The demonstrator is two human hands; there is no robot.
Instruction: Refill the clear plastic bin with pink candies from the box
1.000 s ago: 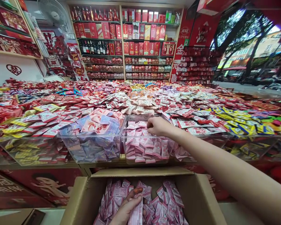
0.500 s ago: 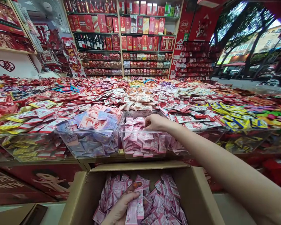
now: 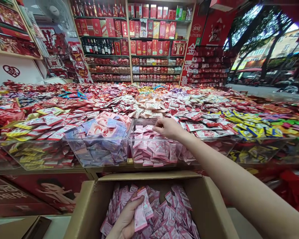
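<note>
My left hand (image 3: 126, 219) is down in a cardboard box (image 3: 209, 205) full of pink wrapped candies (image 3: 169, 212), its fingers closed round a small bunch of those packets. My right hand (image 3: 166, 127) reaches forward into a clear plastic bin (image 3: 144, 156) holding the same pink candies, its fingers curled and pinched on the packets at the bin's far side. What exactly those fingers hold is too small to make out.
A wide display of wrapped candies (image 3: 214, 109) spreads behind, sorted in clear bins. A bin of blue and pink packets (image 3: 99, 139) stands left of the pink one. Shelves of red boxes and bottles (image 3: 139, 39) line the back wall. The street (image 3: 269, 89) lies open at right.
My left hand has lifted a bunch of pink packets a little higher in the box. My right hand has shifted slightly within the clear bin.
</note>
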